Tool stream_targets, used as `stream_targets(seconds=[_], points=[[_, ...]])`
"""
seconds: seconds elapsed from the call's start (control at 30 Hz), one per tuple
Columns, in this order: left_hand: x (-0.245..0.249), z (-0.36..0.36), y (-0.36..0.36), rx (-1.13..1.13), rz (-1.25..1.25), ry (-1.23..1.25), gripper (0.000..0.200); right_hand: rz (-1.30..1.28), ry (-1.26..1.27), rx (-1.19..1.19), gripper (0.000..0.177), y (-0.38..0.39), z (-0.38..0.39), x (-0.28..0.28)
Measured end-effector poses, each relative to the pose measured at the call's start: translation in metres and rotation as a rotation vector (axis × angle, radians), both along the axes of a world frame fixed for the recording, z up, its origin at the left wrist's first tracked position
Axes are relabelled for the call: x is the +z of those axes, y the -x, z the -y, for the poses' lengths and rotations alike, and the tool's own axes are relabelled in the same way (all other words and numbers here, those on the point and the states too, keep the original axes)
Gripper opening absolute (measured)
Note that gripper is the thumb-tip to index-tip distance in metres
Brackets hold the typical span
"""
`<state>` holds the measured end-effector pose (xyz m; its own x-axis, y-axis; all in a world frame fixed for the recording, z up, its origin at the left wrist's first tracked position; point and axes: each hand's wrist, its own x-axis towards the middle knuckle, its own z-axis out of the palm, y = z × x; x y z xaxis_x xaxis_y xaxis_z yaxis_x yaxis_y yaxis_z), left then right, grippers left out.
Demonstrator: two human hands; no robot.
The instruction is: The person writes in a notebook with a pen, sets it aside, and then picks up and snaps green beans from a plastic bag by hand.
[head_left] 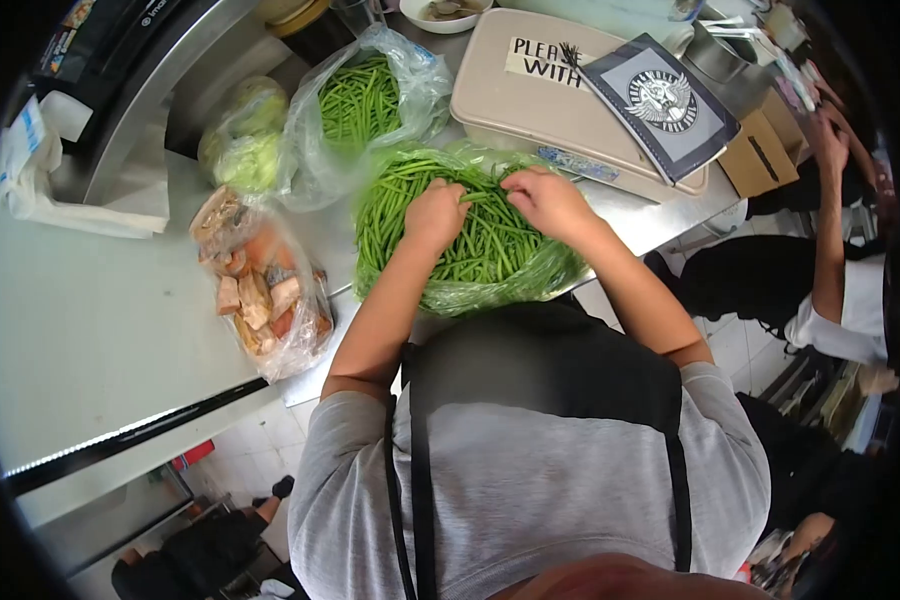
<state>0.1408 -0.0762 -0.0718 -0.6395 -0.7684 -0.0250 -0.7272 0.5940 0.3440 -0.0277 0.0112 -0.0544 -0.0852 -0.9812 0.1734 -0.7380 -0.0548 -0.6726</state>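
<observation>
A large open plastic bag (530, 287) of green beans (480, 245) lies in front of my body at the counter's edge. My left hand (436, 214) rests over the beans, its curled fingers closed on a green bean near the middle of the heap. To the right, my right hand (550, 203) pinches at the beans with thumb and fingertips together. Its fingertips partly hide what they grip. Behind, a second clear bag (425, 90) holds more green beans (360, 103).
On the left lie a bag of orange-brown chunks (260, 300) and a bagged pale green vegetable (248, 145). A lidded beige bin (510, 90) bears a dark notebook (660, 108). A cardboard box (760, 150) stands at right, near a co-worker's arm (828, 220).
</observation>
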Motion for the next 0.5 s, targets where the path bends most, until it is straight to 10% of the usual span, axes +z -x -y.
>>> stream_targets(seconds=[0.5], points=[[0.048,0.002,-0.071,-0.047,-0.421,0.119,0.014,-0.388,0.053,-0.048,0.014,-0.064,0.008,0.013]])
